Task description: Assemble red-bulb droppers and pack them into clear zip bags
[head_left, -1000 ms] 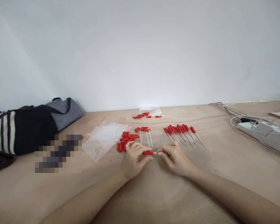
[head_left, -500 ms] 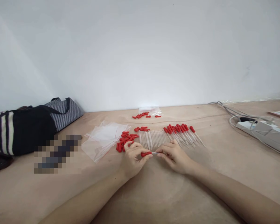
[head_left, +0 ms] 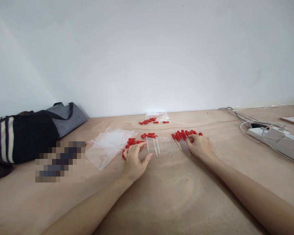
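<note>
- The left hand (head_left: 135, 159) lies flat with fingers spread on the loose red rubber caps (head_left: 133, 142), gripping nothing.
- The right hand (head_left: 200, 145) rests on the finished droppers (head_left: 183, 136); its grip cannot be told.
- The bare glass tubes (head_left: 160, 145) lie between both hands on the tabletop (head_left: 176, 195).

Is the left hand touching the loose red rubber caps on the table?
Touching. In the head view, the fingers of the left hand lie on top of the loose red caps, with no gap between them.

Plain white wall behind a wooden tabletop

The wall (head_left: 147, 55) is bare and evenly lit; the tabletop (head_left: 176, 195) is light brown.
</note>
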